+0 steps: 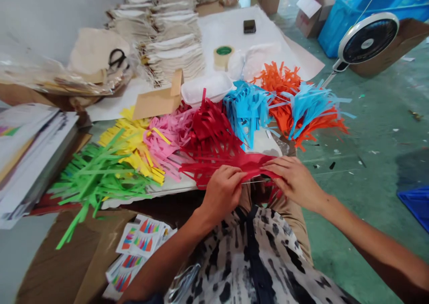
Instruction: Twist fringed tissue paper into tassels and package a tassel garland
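A red fringed paper tassel [250, 163] stretches between my two hands at the near edge of the table. My left hand [225, 185] pinches its lower left part, and my right hand [292, 179] grips the right end. A thin pale string runs just under the red paper between the hands. Just beyond lies a heap of dark red tassels [214, 129]. To its left are pink tassels [170, 129], yellow tassels [130, 143] and green tassels [100, 174]. On the right are blue tassels [248, 105] and orange tassels [279, 82].
A white plastic tray [208, 87], a tape roll [223, 58] and stacked cloth bundles [174, 35] stand behind the tassels. Black scissors [117, 59] lie at the left. A fan [368, 42] stands at the right. Printed cards [140, 246] sit in a carton below the table.
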A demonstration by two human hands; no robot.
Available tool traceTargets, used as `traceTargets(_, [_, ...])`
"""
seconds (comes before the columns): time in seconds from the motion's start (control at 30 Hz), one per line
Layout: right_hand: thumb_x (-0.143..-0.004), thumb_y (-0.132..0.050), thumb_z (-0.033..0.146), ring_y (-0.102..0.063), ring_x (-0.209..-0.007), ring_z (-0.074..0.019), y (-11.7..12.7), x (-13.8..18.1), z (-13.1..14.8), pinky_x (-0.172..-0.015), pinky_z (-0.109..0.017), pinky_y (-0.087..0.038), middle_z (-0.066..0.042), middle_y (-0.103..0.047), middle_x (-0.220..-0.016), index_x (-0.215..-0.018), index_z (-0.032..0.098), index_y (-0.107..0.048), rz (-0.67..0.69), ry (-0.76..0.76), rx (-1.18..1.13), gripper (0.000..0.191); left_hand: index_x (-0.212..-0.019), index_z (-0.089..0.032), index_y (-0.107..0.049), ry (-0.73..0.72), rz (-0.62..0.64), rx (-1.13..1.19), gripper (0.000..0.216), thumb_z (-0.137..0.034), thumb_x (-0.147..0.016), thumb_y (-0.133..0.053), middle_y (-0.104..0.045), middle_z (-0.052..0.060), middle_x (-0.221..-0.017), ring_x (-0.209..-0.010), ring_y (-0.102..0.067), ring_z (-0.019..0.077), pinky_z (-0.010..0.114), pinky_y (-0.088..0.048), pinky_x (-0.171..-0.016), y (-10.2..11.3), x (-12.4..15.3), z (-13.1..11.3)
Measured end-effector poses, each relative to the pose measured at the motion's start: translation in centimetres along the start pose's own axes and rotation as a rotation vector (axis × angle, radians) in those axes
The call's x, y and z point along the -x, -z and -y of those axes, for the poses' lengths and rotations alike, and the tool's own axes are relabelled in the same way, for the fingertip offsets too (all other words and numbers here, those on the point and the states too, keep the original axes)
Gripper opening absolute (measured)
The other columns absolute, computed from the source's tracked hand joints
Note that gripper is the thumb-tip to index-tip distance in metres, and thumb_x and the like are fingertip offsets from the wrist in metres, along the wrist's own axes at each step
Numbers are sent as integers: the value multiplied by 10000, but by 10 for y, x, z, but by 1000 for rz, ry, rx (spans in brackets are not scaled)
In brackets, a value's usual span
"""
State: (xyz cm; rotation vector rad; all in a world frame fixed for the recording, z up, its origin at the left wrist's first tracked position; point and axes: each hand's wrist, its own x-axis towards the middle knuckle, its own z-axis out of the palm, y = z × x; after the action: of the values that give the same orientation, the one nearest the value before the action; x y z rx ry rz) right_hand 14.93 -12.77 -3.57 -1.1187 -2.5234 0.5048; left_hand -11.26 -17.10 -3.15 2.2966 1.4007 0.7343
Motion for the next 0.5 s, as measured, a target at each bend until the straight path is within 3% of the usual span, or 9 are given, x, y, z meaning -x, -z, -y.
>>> traceTargets(0.13, [-1050, -562, 271, -715, -1008, -264, 6, -12, -5, -857, -416, -441, -72, -817, -1114, -1147, 236, -776, -52, -115, -108, 237, -1064, -208, -744, 220, 34, 141, 138, -201, -1007, -619, -799, 55, -1052, -999, -717, 214, 344, -543, -899, 13, -10, 9])
traceTargets(0.27, [-1028, -605, 339, -712, -867, -252, -1, -17, -1, -789, -390, -409, -46, -803, -913, -1014, 237, -775, -162, -292, -110, 199, -992, -222, -746, 416, 70, 34, 181, -319, -1042, -601, -798, 38, -918, -837, -734, 200, 301, -460, -742, 12, -26, 12])
traceTargets(0.5, [-1042, -561, 393, -637, -793, -252, -10, -22, 14, -773, -391, -345, -34, -710, -759, -936, 234, -705, -193, -337, 70, 240, -968, -217, -726, 404, 89, -198, 236, -397, -1050, -598, -783, 54, -873, -830, -724, 227, 308, -385, -683, -1, -35, 13])
